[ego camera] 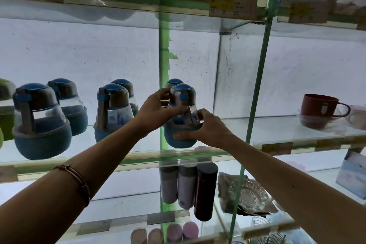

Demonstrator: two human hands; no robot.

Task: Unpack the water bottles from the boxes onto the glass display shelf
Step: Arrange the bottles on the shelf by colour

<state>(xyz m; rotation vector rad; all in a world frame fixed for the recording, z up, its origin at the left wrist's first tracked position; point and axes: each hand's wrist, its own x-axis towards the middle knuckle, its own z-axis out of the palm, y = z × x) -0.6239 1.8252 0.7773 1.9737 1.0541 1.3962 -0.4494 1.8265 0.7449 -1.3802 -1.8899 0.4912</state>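
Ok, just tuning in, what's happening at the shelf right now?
A person is setting a blue water bottle on the glass shelf, at the right end of a row of matching blue bottles. The left hand grips it near the lid, and the right hand holds its blue fabric base. The bottle stands upright near the front edge, both hands on it. No boxes are in the hands.

Water bottle [181, 117], centre of frame: clear glossy body, matt blue cloth-like sleeve, smooth blue plastic cap. Glass display shelf [233, 152]: transparent, glossy, green-tinted edges. Red-brown mug [318, 109], right: smooth, semi-matt. Dark red flask [205, 190], lower centre: glossy. Bangle [77, 180], lower left: coppery metal.
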